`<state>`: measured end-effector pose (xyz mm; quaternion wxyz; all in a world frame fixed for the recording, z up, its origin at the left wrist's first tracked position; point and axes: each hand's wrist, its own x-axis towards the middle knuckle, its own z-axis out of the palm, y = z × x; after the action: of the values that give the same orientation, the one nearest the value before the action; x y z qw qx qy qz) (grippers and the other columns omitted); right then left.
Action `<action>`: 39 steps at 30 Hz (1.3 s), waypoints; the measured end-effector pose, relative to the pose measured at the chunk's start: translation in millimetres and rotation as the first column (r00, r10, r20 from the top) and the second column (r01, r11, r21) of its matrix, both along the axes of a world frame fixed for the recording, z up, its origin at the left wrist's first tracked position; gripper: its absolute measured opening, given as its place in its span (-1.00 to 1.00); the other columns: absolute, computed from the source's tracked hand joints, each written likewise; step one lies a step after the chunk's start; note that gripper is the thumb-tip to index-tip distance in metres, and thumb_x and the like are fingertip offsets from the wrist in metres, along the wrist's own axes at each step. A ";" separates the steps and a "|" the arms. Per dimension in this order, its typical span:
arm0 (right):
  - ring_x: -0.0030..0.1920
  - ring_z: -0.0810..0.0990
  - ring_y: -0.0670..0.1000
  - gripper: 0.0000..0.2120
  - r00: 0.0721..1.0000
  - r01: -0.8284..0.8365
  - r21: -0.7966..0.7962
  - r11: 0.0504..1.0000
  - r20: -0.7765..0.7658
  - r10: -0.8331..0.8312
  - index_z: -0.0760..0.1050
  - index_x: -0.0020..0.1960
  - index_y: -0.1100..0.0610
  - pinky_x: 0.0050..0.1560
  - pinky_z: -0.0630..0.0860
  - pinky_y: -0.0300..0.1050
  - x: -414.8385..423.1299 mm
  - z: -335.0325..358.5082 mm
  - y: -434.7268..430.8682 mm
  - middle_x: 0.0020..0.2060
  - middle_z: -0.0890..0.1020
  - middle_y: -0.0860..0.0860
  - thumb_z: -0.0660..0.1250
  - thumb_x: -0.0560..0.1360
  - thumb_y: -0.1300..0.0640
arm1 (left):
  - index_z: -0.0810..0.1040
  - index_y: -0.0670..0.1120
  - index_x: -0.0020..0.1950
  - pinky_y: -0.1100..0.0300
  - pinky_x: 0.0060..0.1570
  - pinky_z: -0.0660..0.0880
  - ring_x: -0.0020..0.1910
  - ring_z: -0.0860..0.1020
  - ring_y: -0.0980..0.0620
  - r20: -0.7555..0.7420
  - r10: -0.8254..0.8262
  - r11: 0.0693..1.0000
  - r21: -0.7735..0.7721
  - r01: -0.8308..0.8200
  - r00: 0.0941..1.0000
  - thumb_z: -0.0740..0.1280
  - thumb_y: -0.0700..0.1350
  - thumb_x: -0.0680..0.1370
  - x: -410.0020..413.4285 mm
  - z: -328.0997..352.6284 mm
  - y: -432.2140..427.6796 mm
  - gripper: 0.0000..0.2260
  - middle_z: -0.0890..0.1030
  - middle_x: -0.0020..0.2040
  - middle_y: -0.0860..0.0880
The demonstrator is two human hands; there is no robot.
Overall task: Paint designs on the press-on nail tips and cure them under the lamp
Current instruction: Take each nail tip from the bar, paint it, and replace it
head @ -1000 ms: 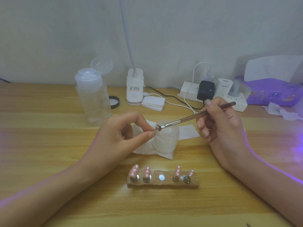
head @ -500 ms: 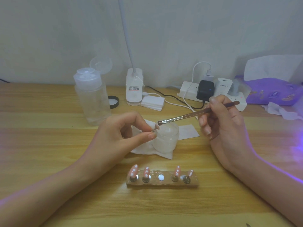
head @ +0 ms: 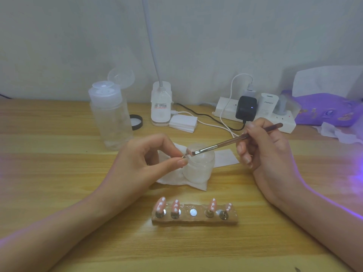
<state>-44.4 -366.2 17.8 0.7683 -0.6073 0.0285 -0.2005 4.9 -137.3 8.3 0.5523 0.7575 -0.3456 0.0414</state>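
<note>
At centre frame my left hand [head: 145,165] pinches the pink press-on nail tip [head: 189,152] by its peg over the frosted round jar [head: 198,169], while my right hand [head: 263,148], fingers curled round the thin brown brush [head: 225,143], has returned its bristles onto the tip, so painting resumes.

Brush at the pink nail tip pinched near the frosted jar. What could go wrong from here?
The left hand only pinches the small pink nail tip, seemingly above the open frosted jar; a slip might drop it in. The right hand grips the thin brown brush far from its bristles, so a wobble may smear paint.
</note>
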 end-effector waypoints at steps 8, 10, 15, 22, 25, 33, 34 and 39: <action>-0.54 0.37 -0.06 -0.70 1.000 -0.015 -0.017 1.000 0.016 0.016 0.41 -0.31 0.02 -0.52 0.33 -0.30 -0.7 0.5 0.4 -0.50 0.50 0.03 0.26 0.60 0.09 | 0.62 0.06 -0.22 0.47 -0.46 0.20 -0.53 0.27 0.20 -0.022 0.010 1.000 0.005 -0.010 1.000 0.44 0.18 0.39 0.0 -0.9 0.2 -0.79 0.35 -0.55 0.14; -0.55 0.38 -0.08 -0.69 1.000 0.006 0.013 1.000 0.023 -0.006 0.41 -0.31 0.02 -0.53 0.32 -0.30 -0.5 0.9 -0.4 -0.51 0.50 0.02 0.24 0.62 0.11 | 0.62 0.06 -0.22 0.47 -0.45 0.21 -0.53 0.28 0.20 -0.027 0.008 1.000 0.003 -0.008 1.000 0.44 0.18 0.38 -0.2 -0.7 0.2 -0.79 0.35 -0.55 0.16; -0.53 0.41 -0.05 -0.74 0.996 -0.052 -0.014 0.999 0.070 0.053 0.42 -0.29 0.04 -0.51 0.35 -0.28 -0.9 1.4 1.4 -0.49 0.52 0.04 0.27 0.57 0.06 | 0.62 0.05 -0.22 0.48 -0.45 0.21 -0.53 0.28 0.20 -0.026 0.000 1.000 0.000 0.000 1.000 0.44 0.17 0.39 -1.0 0.2 -0.1 -0.80 0.38 -0.55 0.18; -0.54 0.41 -0.07 -0.68 0.996 -0.029 0.023 0.999 0.088 0.027 0.42 -0.30 0.01 -0.52 0.35 -0.30 -1.2 1.0 0.6 -0.49 0.54 0.03 0.22 0.63 0.10 | 0.62 0.05 -0.23 0.46 -0.46 0.21 -0.53 0.27 0.20 -0.040 0.015 1.000 0.002 -0.014 0.999 0.44 0.19 0.36 -1.5 0.9 -0.4 -0.78 0.36 -0.55 0.14; -0.52 0.41 -0.04 -0.69 0.997 -0.044 -0.028 0.999 0.060 0.045 0.42 -0.31 0.00 -0.51 0.35 -0.28 -1.5 1.0 1.5 -0.48 0.53 0.04 0.24 0.62 0.09 | 0.63 0.05 -0.23 0.46 -0.46 0.21 -0.52 0.27 0.21 -0.041 0.016 1.000 0.002 -0.016 0.999 0.44 0.19 0.36 -1.5 0.9 -0.4 -0.78 0.38 -0.55 0.16; -0.53 0.41 -0.06 -0.71 0.996 -0.042 0.012 0.999 0.075 0.041 0.42 -0.31 0.01 -0.51 0.35 -0.30 -1.1 2.0 1.7 -0.49 0.54 0.03 0.25 0.59 0.07 | 0.62 0.06 -0.22 0.47 -0.46 0.21 -0.52 0.27 0.20 -0.039 0.006 1.000 -0.001 -0.006 0.999 0.44 0.18 0.37 -1.7 1.0 -0.4 -0.80 0.38 -0.54 0.19; -0.53 0.39 -0.05 -0.70 0.998 -0.039 -0.003 0.999 0.054 0.039 0.41 -0.31 0.02 -0.51 0.34 -0.29 -0.5 1.6 1.8 -0.49 0.52 0.04 0.24 0.60 0.09 | 0.62 0.06 -0.22 0.47 -0.46 0.21 -0.52 0.27 0.20 -0.037 0.006 1.000 0.000 -0.006 0.999 0.44 0.18 0.37 -1.6 0.8 -0.6 -0.79 0.38 -0.54 0.19; -0.55 0.36 -0.07 -0.71 1.000 0.009 0.008 1.000 0.020 -0.010 0.37 -0.27 0.06 -0.52 0.30 -0.30 0.0 0.2 -0.6 -0.51 0.50 0.02 0.20 0.64 0.15 | 0.62 0.06 -0.22 0.45 -0.46 0.21 -0.52 0.27 0.20 -0.039 0.013 1.000 0.002 -0.013 0.999 0.44 0.19 0.36 -1.7 -0.2 -0.4 -0.78 0.37 -0.54 0.16</action>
<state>-44.3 -366.9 18.0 0.7699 -0.6021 0.0245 -0.2101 3.2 -137.6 8.2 0.5579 0.7610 -0.3298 0.0301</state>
